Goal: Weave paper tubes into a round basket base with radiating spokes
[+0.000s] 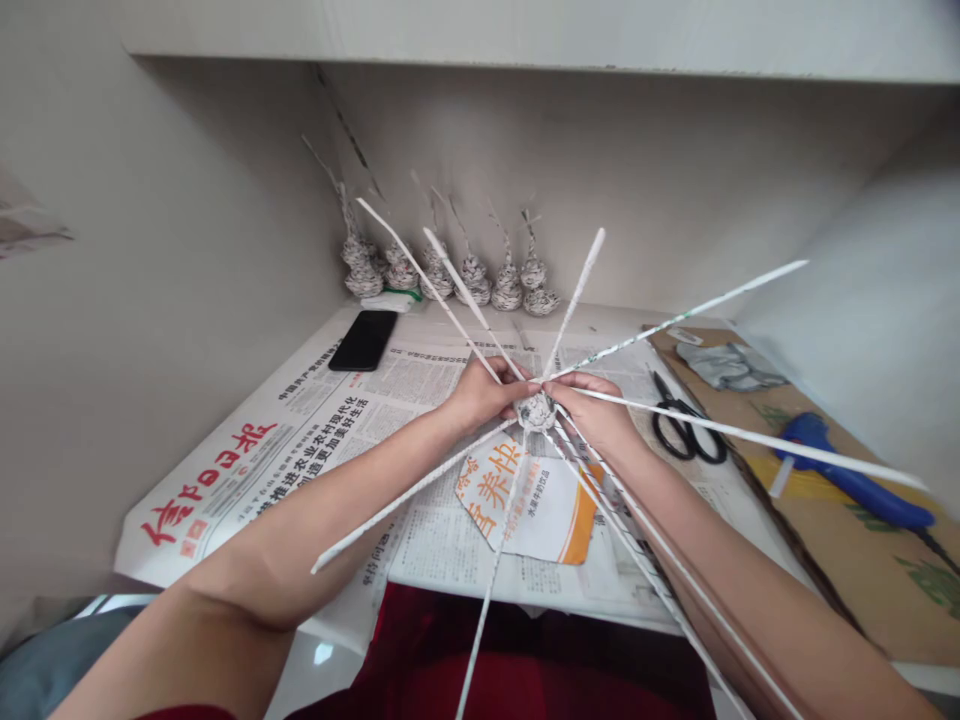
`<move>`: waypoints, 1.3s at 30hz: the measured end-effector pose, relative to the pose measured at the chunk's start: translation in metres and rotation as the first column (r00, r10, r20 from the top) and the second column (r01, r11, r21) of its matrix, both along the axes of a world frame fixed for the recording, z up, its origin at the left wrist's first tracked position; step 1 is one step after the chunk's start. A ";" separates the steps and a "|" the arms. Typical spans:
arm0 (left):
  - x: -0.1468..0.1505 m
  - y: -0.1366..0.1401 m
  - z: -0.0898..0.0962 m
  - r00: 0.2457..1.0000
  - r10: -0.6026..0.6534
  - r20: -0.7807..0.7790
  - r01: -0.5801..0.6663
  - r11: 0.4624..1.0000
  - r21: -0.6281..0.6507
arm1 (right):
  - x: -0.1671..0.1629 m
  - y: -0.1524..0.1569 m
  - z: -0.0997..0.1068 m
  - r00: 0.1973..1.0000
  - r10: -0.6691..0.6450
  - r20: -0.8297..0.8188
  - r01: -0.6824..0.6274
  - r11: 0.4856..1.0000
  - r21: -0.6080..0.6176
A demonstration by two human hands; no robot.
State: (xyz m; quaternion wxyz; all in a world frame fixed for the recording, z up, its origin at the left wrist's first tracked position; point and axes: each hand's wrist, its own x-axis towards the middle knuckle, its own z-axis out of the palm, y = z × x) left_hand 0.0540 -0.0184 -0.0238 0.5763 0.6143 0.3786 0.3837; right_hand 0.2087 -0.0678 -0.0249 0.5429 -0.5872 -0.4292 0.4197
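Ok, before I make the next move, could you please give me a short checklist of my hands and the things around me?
1. Left hand on the woven piece: ok, fingers at it.
2. Right hand at it too: ok.
3. Paper rods well spread: not ok, several run close together by the right forearm.
4. Scissors near the right hand: ok, on the newspaper beside it.
5. Glue gun hot: cannot tell; it lies on the cardboard.
6. Phone away from the hands: ok, lying beyond the left forearm.
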 end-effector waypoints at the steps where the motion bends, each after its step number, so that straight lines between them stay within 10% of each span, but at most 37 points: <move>1: 0.000 0.000 0.000 1.000 0.002 -0.010 -0.002 1.000 0.009 | 0.000 0.000 0.000 1.000 -0.004 0.023 0.003 1.000 0.004; 11: 0.006 -0.011 0.006 0.993 0.112 -0.026 -0.113 0.993 -0.037 | -0.003 -0.003 0.000 0.999 0.024 0.022 -0.026 0.995 0.093; 16: -0.007 -0.001 0.011 0.981 -0.150 0.126 0.172 0.968 -0.183 | 0.004 0.001 0.005 0.999 0.001 -0.040 -0.002 1.000 -0.023; 21: -0.030 0.010 0.023 0.862 -0.461 0.209 0.502 0.833 -0.234 | 0.015 0.006 0.010 0.997 -0.002 -0.076 -0.005 0.996 -0.088; 39: 0.009 -0.006 0.002 0.990 0.067 0.120 -0.028 0.953 -0.301 | 0.010 -0.001 0.004 0.959 0.159 0.236 -0.156 0.987 -0.033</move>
